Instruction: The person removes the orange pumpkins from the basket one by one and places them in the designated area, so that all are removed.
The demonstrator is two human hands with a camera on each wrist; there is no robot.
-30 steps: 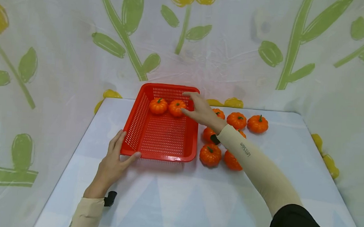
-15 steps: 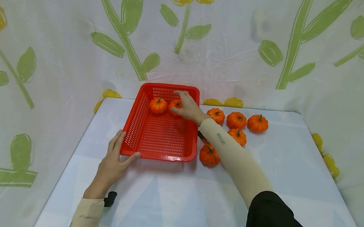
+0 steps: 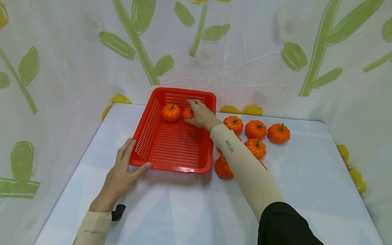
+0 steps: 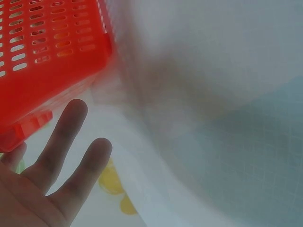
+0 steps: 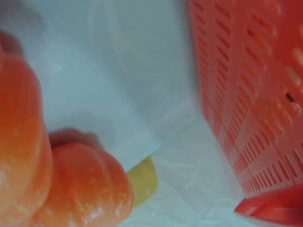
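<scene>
A red plastic basket (image 3: pixel 176 169) with perforated walls stands on the table, and one orange mini pumpkin (image 3: pixel 170 113) sits at its back left. Beside that lies a second mini pumpkin (image 3: pixel 187 113), partly hidden by my right hand (image 3: pixel 201 114). My right thumb and fingers are on either side of it. My left hand (image 3: pixel 120 178) rests at the basket's near left corner, thumb by the front rim. In the left wrist view its fingers (image 4: pixel 87 165) extend straight below the red basket wall (image 4: pixel 52 75). The right wrist view shows the basket's outer side (image 5: pixel 241 94), with the right hand out of sight.
Several more mini pumpkins stand right of the basket, including one at the far right (image 3: pixel 278 133) and one under the right forearm (image 3: pixel 224 167). The white table (image 3: pixel 190 216) meets a flower-print curtain (image 3: pixel 239 76) behind the basket.
My right hand has moved left into the basket, from its right rim to the second pumpkin, and its fingers have closed in around it. The left hand and basket have stayed put.
</scene>
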